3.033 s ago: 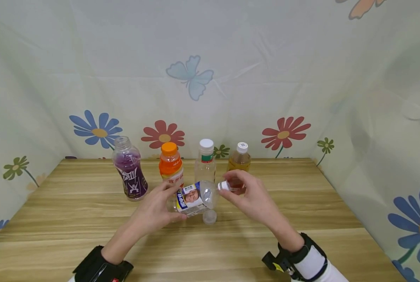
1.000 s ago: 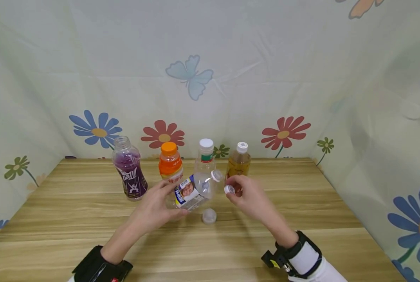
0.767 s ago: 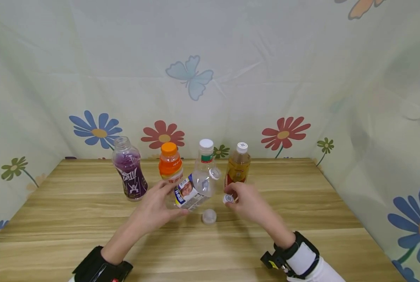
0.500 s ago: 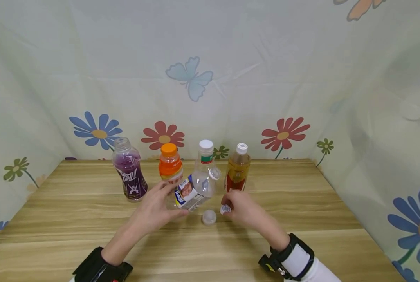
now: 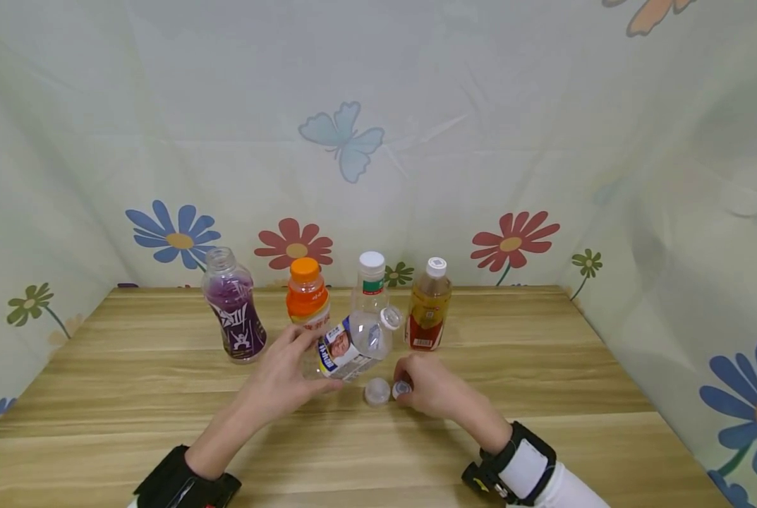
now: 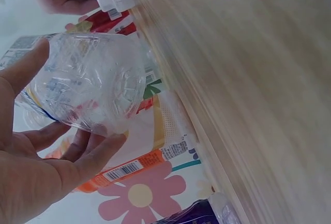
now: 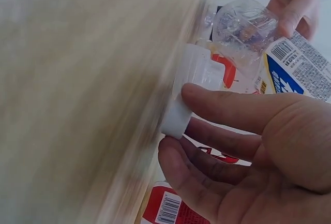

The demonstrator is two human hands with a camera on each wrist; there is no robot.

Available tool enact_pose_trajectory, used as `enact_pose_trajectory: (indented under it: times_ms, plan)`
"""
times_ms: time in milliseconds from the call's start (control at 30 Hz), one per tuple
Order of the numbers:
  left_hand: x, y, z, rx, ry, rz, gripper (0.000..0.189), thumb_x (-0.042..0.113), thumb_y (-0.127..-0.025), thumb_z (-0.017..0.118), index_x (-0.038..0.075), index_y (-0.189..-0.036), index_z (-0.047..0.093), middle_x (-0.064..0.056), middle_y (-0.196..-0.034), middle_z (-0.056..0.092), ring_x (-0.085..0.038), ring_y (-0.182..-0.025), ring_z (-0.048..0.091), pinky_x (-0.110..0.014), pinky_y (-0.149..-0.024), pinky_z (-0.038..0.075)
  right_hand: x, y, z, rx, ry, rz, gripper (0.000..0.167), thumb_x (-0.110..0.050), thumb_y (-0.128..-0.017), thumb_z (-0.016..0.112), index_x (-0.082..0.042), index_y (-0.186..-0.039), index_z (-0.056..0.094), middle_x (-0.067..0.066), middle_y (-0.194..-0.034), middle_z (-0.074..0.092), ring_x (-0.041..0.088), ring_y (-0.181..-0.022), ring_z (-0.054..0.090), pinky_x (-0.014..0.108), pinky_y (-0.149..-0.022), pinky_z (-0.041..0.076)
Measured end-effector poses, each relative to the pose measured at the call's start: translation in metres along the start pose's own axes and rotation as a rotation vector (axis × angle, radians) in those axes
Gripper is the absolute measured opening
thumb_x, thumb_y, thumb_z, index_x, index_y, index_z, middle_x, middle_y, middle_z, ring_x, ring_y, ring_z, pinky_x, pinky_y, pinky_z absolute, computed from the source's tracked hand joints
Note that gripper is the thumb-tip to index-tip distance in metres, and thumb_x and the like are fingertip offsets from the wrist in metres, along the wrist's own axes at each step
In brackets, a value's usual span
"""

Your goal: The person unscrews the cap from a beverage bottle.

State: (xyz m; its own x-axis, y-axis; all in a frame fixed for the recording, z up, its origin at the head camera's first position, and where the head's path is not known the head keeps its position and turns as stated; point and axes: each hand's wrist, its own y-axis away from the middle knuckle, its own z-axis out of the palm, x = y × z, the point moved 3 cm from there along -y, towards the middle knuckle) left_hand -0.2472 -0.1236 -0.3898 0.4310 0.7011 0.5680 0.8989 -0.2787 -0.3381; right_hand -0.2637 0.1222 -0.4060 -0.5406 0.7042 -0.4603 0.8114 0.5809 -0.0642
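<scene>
My left hand (image 5: 281, 375) grips a clear plastic bottle (image 5: 348, 353) with a blue-and-white label, held tilted with its uncapped mouth up to the right. In the left wrist view, thumb and fingers wrap round the lower part of that bottle (image 6: 98, 79). Low at the table, my right hand (image 5: 438, 386) pinches a white bottle cap (image 5: 401, 389) between thumb and fingertips. Right beside it on the wood lies a translucent cap (image 5: 377, 391). Seen from the right wrist, the thumb presses one side of the white cap (image 7: 177, 115), which is at the tabletop.
Behind the hands stand an open purple-labelled bottle (image 5: 238, 310), an orange-capped bottle (image 5: 306, 293), a clear bottle with a white cap (image 5: 372, 275) and an amber drink bottle (image 5: 429, 303). The wooden table (image 5: 511, 437) ends at a flowered curtain (image 5: 416, 106).
The right hand, holding the white cap, has moved away from the tilted bottle's mouth, down and left to the table beside the translucent cap. The left hand keeps its grip; the bottle tipped up more.
</scene>
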Motion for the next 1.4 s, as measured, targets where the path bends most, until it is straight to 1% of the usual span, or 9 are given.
enact_pose_trajectory:
  times_ms: [333, 533, 667, 767, 933, 1067, 1200, 1300, 1400]
  plan:
    - [0.002, 0.0, 0.0, -0.011, 0.002, -0.009, 0.084, 0.035, -0.073, 0.095, 0.006, -0.143, 0.059, -0.01, -0.127, 0.06, -0.029, -0.114, 0.059, -0.053, -0.099, 0.05, -0.001, 0.001, 0.001, -0.04, -0.004, 0.008, 0.017, 0.002, -0.081, 0.083, -0.001, -0.09, 0.068, 0.003, -0.08, 0.063, 0.016, -0.074, 0.054, 0.034, -0.066, 0.05]
    - [0.003, 0.0, 0.0, -0.005, -0.007, -0.003, 0.084, 0.034, -0.072, 0.096, 0.006, -0.143, 0.059, -0.009, -0.125, 0.06, -0.028, -0.112, 0.06, -0.052, -0.098, 0.051, -0.001, 0.0, -0.001, -0.05, -0.047, 0.045, 0.026, 0.0, -0.081, 0.084, 0.003, -0.101, 0.068, 0.006, -0.083, 0.063, 0.018, -0.075, 0.056, 0.036, -0.066, 0.051]
    - [0.004, -0.001, 0.0, -0.001, 0.003, -0.012, 0.083, 0.033, -0.072, 0.096, 0.003, -0.14, 0.06, -0.009, -0.127, 0.06, -0.029, -0.114, 0.06, -0.052, -0.099, 0.051, -0.002, 0.0, -0.01, 0.003, -0.111, 0.06, 0.035, -0.004, -0.084, 0.082, 0.006, -0.114, 0.066, 0.014, -0.099, 0.067, 0.029, -0.091, 0.063, 0.045, -0.079, 0.054]
    - [0.005, -0.001, 0.0, -0.001, 0.022, -0.026, 0.082, 0.032, -0.071, 0.097, 0.003, -0.139, 0.06, -0.01, -0.129, 0.059, -0.029, -0.116, 0.059, -0.053, -0.101, 0.049, -0.006, 0.002, -0.021, 0.077, -0.172, 0.028, 0.039, -0.009, -0.087, 0.082, 0.003, -0.119, 0.064, 0.015, -0.111, 0.067, 0.032, -0.103, 0.063, 0.05, -0.089, 0.054]
    - [0.008, 0.0, 0.0, -0.001, 0.044, -0.038, 0.085, 0.032, -0.071, 0.097, 0.005, -0.142, 0.059, -0.008, -0.128, 0.058, -0.029, -0.116, 0.059, -0.052, -0.1, 0.05, -0.015, 0.007, -0.035, 0.13, -0.354, -0.045, 0.052, -0.016, -0.087, 0.085, -0.005, -0.131, 0.058, 0.009, -0.121, 0.064, 0.029, -0.11, 0.062, 0.048, -0.093, 0.055]
    - [0.01, 0.001, 0.0, -0.011, 0.075, -0.046, 0.086, 0.033, -0.072, 0.096, 0.007, -0.145, 0.057, -0.005, -0.128, 0.057, -0.027, -0.113, 0.059, -0.048, -0.097, 0.052, -0.024, 0.009, -0.038, 0.14, -0.506, -0.076, 0.069, -0.018, -0.087, 0.086, -0.007, -0.143, 0.048, 0.01, -0.133, 0.06, 0.032, -0.119, 0.061, 0.049, -0.098, 0.053]
    - [0.012, 0.002, 0.002, -0.021, 0.114, -0.023, 0.084, 0.033, -0.075, 0.094, 0.009, -0.146, 0.055, -0.003, -0.13, 0.056, -0.025, -0.111, 0.058, -0.044, -0.094, 0.053, -0.032, 0.01, -0.036, 0.172, -0.59, -0.067, 0.077, -0.019, -0.087, 0.086, -0.009, -0.149, 0.041, 0.013, -0.137, 0.057, 0.033, -0.124, 0.059, 0.046, -0.099, 0.054]
    - [0.014, 0.003, 0.004, -0.019, 0.134, 0.006, 0.079, 0.032, -0.076, 0.094, 0.01, -0.142, 0.057, -0.003, -0.128, 0.055, -0.024, -0.109, 0.057, -0.042, -0.092, 0.053, -0.035, 0.011, -0.035, 0.211, -0.621, -0.072, 0.076, -0.016, -0.088, 0.084, -0.01, -0.15, 0.04, 0.013, -0.137, 0.057, 0.031, -0.123, 0.059, 0.044, -0.099, 0.054]
    - [0.016, 0.003, 0.007, -0.026, 0.148, 0.009, 0.074, 0.033, -0.076, 0.094, 0.01, -0.137, 0.06, -0.002, -0.126, 0.055, -0.023, -0.107, 0.056, -0.041, -0.09, 0.053, -0.037, 0.011, -0.034, 0.253, -0.628, -0.085, 0.074, -0.012, -0.089, 0.083, -0.01, -0.149, 0.041, 0.013, -0.135, 0.059, 0.029, -0.121, 0.061, 0.042, -0.098, 0.054]
